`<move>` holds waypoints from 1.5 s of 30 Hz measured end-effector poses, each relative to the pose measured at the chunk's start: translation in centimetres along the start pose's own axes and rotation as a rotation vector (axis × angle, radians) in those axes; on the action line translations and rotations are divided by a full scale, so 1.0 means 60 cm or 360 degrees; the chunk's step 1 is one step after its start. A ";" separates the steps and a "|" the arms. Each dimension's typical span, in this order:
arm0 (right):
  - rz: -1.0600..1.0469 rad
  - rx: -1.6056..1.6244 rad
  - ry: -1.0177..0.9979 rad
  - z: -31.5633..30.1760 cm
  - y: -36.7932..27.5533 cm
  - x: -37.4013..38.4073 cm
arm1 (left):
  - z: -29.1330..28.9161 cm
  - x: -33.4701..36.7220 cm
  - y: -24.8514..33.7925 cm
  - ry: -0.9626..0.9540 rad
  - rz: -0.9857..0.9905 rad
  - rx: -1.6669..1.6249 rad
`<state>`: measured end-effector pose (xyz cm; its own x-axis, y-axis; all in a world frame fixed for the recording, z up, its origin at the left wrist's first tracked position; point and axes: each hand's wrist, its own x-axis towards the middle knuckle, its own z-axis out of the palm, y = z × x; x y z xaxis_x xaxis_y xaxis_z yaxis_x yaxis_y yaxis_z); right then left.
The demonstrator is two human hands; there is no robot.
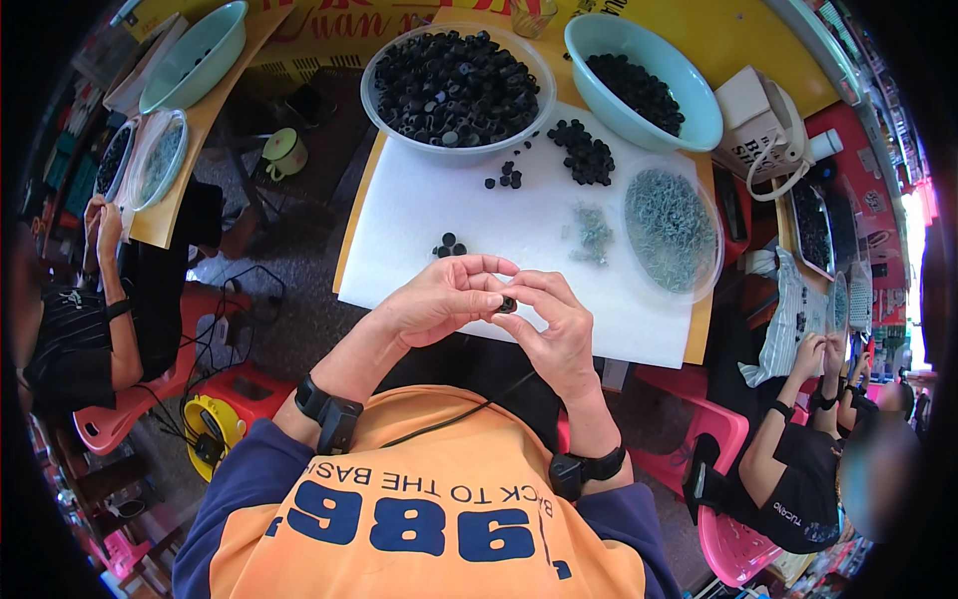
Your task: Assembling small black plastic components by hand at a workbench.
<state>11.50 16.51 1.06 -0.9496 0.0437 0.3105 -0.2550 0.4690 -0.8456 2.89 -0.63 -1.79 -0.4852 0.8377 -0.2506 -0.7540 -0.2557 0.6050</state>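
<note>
My left hand and my right hand meet over the near edge of a white foam sheet. Between their fingertips is a small black cap, pinched from both sides; its inside is too small to make out. Just beyond my left hand lie a few loose black caps. Farther off, a heap of black caps rests on the sheet. Right of centre is a small pile of pale greenish pieces, beside a clear round lid full of similar tiny pieces.
A large clear bowl heaped with black caps stands at the back, with a pale-green basin holding more to its right. A white box stands beyond the table's right side. Other people work at tables left and right. A green mug sits left.
</note>
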 end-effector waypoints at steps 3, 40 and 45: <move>-0.0091 -0.0059 0.0041 0.005 0.005 0.001 | -0.002 0.000 0.000 -0.0002 -0.0019 -0.0008; -0.0105 -0.0685 0.0156 -0.085 0.093 0.233 | -0.086 -0.044 0.058 0.1156 0.0602 -0.0197; 0.0122 -0.0664 -0.0067 0.017 0.127 0.190 | -0.078 -0.035 0.058 0.1086 0.0636 -0.0062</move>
<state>-1.47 19.70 -2.25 -0.9718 0.0604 0.2280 -0.0956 0.7829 -0.6147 -0.82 -5.54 -2.70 -0.8774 0.2009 -0.4357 -0.4742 -0.5018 0.7234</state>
